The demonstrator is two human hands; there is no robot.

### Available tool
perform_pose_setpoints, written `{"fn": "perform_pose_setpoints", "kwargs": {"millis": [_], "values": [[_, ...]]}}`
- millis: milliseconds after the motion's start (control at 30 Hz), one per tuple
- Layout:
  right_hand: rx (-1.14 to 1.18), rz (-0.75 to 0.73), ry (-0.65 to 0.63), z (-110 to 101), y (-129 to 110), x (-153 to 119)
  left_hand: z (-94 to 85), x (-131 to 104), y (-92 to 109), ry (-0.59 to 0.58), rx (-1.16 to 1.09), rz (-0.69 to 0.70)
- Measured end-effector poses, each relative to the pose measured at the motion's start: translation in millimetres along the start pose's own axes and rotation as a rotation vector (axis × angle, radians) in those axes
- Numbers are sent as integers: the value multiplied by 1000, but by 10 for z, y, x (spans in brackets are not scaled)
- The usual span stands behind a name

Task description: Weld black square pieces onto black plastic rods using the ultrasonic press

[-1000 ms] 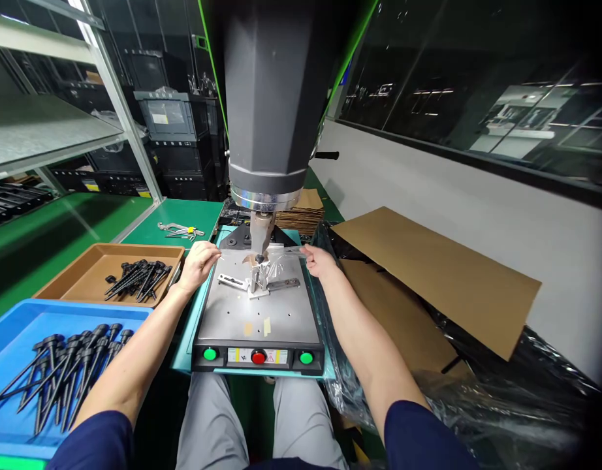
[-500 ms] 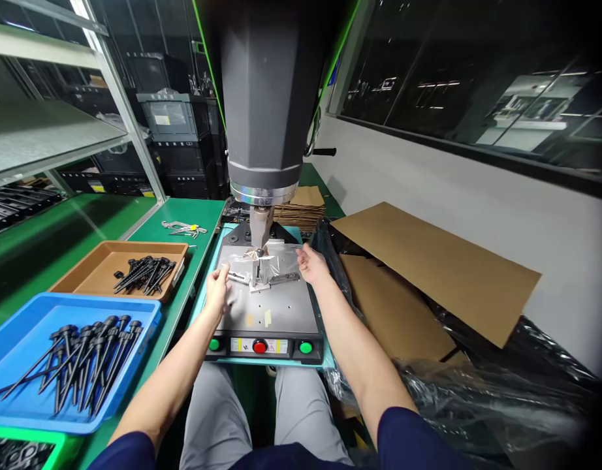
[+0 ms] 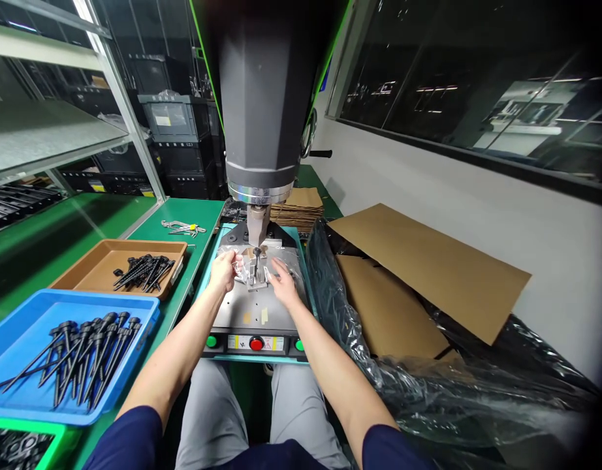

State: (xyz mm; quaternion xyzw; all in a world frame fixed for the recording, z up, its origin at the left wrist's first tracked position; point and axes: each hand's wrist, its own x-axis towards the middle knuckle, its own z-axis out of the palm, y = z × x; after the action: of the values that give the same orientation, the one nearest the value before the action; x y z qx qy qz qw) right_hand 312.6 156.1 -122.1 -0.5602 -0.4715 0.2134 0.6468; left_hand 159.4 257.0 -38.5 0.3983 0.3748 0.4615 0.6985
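Observation:
A sheet of clear plastic film (image 3: 292, 258) lies over the metal fixture (image 3: 256, 277) on the machine's grey plate (image 3: 237, 313). A small black part (image 3: 256, 252) stands upright in the fixture, just under the tip of the machine's head (image 3: 258, 225). On the left side of the fixture, my left hand (image 3: 224, 270) is closed on crumpled film. My right hand (image 3: 283, 282) rests against the film at the right side, its fingers apart and pointing toward the fixture.
Blue tray (image 3: 31, 398) and brown tray (image 3: 95, 254) at left hold black stemmed parts. Tools (image 3: 183, 228) lie behind them. Brown cardboard (image 3: 428, 261) and black plastic sheeting (image 3: 340, 307) are at right. Green and red buttons (image 3: 256, 343) line the machine's front.
Both hands have moved closer to the fixture, the right one clearly leftward with its fingers now spread. The film, stretched between them before, now sits lower and crumpled around the fixture.

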Motion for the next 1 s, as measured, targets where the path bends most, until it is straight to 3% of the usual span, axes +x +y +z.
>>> {"fn": "perform_pose_setpoints", "kwargs": {"millis": [100, 267, 400, 600, 700, 767, 900, 1000], "values": [[-210, -119, 6, 105, -128, 319, 101, -38, 85, -21, -30, -28], [-381, -150, -23, 194, -298, 677, 199, -59, 232, -53, -85, -101], [-378, -180, -52, 204, -358, 722, 224, -58, 281, -49, -75, -98], [-344, -165, 12, 220, -494, 684, 230, -19, 259, -32, -74, -85], [-255, -127, 79, 194, -546, 475, 194, -6, 191, -20, -64, -71], [-180, -129, 115, 148, -551, 182, 138, -9, 119, -8, -44, -67], [-25, -156, 34, 42, -614, -562, -77, -83, -67, -13, 23, -102], [26, -237, -6, 0, -780, -934, -314, -267, -242, 9, 76, -119]]}}
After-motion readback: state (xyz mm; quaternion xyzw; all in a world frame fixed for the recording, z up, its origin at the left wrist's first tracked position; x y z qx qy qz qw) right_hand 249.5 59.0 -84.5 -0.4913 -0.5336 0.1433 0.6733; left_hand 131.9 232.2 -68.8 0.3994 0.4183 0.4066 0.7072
